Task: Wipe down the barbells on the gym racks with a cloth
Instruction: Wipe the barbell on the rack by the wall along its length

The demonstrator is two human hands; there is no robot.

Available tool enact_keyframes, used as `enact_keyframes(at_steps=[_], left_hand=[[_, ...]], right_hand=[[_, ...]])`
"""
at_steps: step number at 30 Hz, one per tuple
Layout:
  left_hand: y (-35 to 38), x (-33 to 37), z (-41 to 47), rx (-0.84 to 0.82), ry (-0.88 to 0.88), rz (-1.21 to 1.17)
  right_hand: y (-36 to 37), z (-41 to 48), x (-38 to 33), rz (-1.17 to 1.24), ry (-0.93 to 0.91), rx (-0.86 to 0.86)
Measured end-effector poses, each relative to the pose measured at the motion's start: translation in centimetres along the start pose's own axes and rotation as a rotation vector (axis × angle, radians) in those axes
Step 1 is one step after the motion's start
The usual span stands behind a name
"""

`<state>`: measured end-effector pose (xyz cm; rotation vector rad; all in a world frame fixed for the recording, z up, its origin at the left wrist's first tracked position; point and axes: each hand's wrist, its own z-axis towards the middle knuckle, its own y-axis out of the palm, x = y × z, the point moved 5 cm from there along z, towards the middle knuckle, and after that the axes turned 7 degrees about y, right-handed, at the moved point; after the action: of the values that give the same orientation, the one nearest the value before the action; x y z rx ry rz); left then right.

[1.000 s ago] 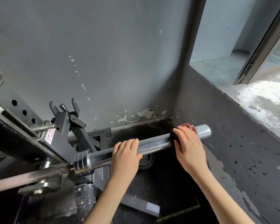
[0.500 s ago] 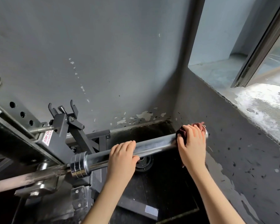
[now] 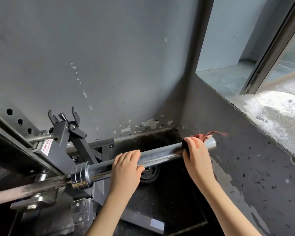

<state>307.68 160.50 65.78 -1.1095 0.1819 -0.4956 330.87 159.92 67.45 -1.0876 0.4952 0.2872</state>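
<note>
Fingers (image 3: 129, 153) of the left hand (image 3: 126, 167) curl over the chrome sleeve of the one barbell (image 3: 162, 155), which lies on the black rack (image 3: 61, 133). The right hand (image 3: 197, 155) grips the single dark red cloth (image 3: 203, 136) round the sleeve near its free end. Three holes (image 3: 20, 122) show in the rack's upright, and one plate (image 3: 149, 173) lies on the floor below.

Bare left hand (image 3: 126, 169); bare right hand (image 3: 197, 156); 2 bare forearms (image 3: 107, 210)

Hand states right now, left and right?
Left hand: closed on the barbell sleeve, fingers curled over it.
Right hand: closed on the dark red cloth, pressed to the sleeve's end.
</note>
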Motion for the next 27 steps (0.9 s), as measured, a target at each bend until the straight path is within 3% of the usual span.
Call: enact_keyframes(at_steps=[2, 5, 10, 14, 19, 21, 24, 27], left_hand=[[0.0, 0.0, 0.0, 0.002, 0.0, -0.009], [-0.1, 0.0, -0.1, 0.021, 0.008, -0.019], [0.0, -0.1, -0.1, 0.016, 0.007, -0.021], [0.0, -0.1, -0.1, 0.021, 0.013, -0.021], [0.0, 0.0, -0.1, 0.014, 0.007, -0.017], [0.0, 0.0, -0.1, 0.022, 0.013, -0.011], [-0.1, 0.0, -0.1, 0.025, 0.019, -0.008], [-0.1, 0.0, -0.2, 0.03, 0.015, -0.009]], right_hand=[[-1.0, -0.1, -1.3, 0.143, 0.012, -0.013], [-2.8, 1.4, -2.2, 0.401, 0.227, 0.02], [-2.0, 3.0, -1.8, 0.097, 0.052, -0.025], [-1.6, 3.4, -1.6, -0.136, 0.115, 0.045], [-0.9, 4.0, -1.4, -0.091, 0.214, 0.064], [-0.9, 3.1, -1.7, -0.018, 0.148, 0.084], [0.0, 1.5, -1.5, -0.18, -0.069, 0.046], [-0.5, 3.0, 1.2, -0.184, 0.037, 0.108]])
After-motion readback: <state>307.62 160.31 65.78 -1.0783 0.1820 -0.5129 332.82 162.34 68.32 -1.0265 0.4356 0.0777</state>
